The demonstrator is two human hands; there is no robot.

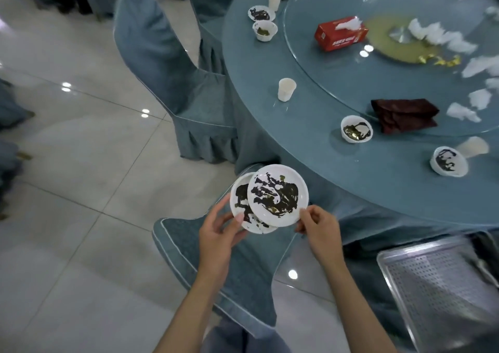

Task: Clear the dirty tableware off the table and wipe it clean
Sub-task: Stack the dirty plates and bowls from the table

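Observation:
Two white plates smeared with dark sauce are held above a chair, off the table's edge. My left hand [220, 229] grips the lower plate [239, 200] at its near rim. My right hand [318, 227] pinches the near-right rim of the upper plate [278, 194], which overlaps the lower one. On the round blue table [310, 125] stand dirty white bowls [356, 129], [448, 161], [265, 30], a dirty saucer [261, 13] and white cups [286, 89]. A folded dark red cloth [405, 114] lies on the glass turntable [351, 63].
A red tissue box [340, 33] and crumpled white tissues [442, 36] lie on the turntable. Blue-covered chairs [167, 63], [235, 260] stand by the table. A perforated metal tray [442, 282] sits at the lower right. White tiled floor [67, 204] spreads to the left.

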